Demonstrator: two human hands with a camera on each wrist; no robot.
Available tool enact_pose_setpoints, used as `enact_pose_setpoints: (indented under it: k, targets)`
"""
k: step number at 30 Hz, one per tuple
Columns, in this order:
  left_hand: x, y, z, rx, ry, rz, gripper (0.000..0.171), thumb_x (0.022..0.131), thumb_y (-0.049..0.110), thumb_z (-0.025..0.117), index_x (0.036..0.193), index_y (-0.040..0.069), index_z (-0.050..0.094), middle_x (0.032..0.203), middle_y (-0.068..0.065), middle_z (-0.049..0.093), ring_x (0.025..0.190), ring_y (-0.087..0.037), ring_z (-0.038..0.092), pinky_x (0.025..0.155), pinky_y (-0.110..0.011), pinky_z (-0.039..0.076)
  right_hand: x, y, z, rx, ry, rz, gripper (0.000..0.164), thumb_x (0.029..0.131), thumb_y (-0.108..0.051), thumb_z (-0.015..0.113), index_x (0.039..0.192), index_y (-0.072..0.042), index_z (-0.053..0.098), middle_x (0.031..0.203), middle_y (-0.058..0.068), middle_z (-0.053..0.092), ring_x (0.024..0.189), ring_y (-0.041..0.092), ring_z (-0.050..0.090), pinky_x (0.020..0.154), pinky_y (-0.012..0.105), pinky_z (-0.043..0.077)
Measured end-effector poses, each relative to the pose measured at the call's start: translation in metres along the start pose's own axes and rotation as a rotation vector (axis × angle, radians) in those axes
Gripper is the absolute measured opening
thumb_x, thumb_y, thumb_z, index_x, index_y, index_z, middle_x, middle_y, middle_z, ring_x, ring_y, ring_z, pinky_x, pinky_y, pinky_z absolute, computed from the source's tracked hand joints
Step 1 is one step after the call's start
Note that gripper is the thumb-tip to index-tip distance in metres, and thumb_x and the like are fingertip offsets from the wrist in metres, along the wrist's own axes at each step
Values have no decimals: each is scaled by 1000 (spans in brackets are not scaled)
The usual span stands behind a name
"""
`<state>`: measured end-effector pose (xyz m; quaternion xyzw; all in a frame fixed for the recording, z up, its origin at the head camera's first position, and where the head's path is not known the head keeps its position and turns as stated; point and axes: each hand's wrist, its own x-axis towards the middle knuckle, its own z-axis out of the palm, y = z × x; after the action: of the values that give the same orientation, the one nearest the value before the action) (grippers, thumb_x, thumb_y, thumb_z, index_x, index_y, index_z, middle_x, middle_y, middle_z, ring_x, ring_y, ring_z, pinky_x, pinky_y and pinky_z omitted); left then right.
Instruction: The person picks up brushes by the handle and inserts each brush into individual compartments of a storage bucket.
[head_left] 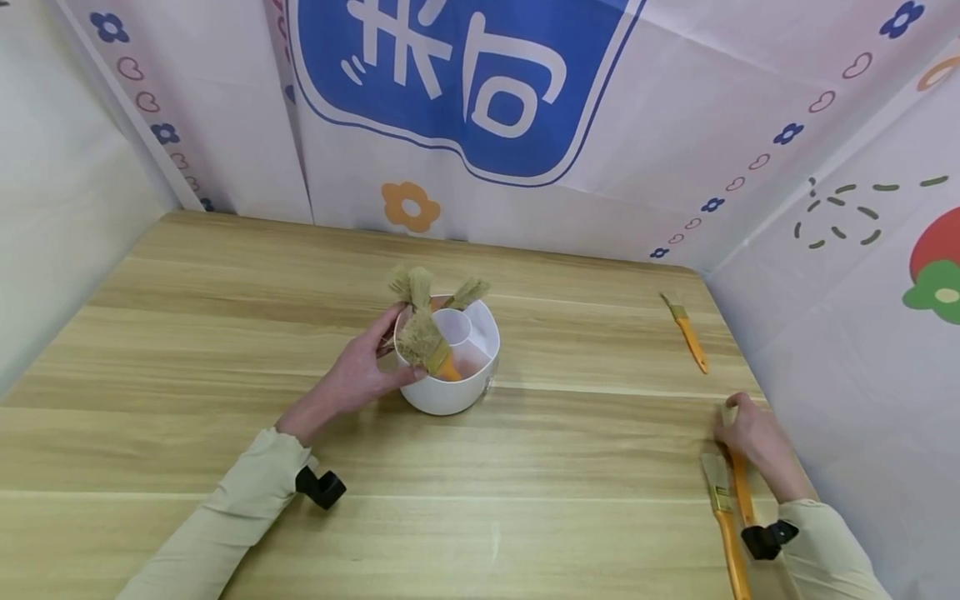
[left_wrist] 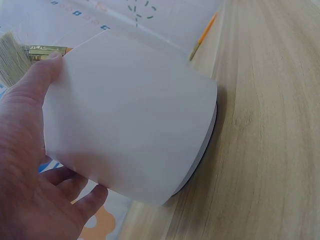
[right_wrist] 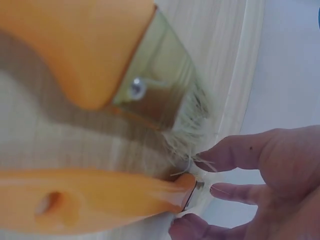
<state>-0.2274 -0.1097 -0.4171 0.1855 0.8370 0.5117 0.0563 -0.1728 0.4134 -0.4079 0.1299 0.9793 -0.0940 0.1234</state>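
A white round container with inner compartments stands on the table. My left hand holds its left side, the thumb near the rim; in the left wrist view the container's wall appears tilted. Several paintbrushes stand in it, bristles up. At the table's right side my right hand pinches a paintbrush near its bristle end, the orange handle pointing toward me. A second paintbrush lies just left of it. In the right wrist view the fingers partly hide the held brush's metal band and bristles.
Farther back on the right lies another paintbrush with an orange handle. The wooden table meets a printed cloth at the back and light walls at both sides. Each sleeve carries a black wrist camera.
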Motion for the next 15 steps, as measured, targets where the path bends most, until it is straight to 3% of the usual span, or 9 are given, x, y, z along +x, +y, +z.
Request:
enact_pose_setpoints:
  k: [6, 15]
  targets:
    - [0, 0, 0, -16, 2, -4, 92, 80, 32, 72, 151, 19, 14, 153, -11, 30, 137, -31, 36, 111, -51, 34, 4, 2, 0, 5, -43, -8, 55, 82, -14, 54, 124, 13, 31, 86, 31, 56, 65, 29, 52, 53, 32, 41]
    - [1, -1, 0, -17, 2, -10, 93, 80, 31, 72, 151, 18, 14, 154, -11, 28, 138, -31, 35, 111, -51, 34, 18, 1, 1, -17, -30, -77, 54, 82, -15, 58, 123, 11, 34, 113, 39, 51, 77, 37, 56, 62, 42, 48]
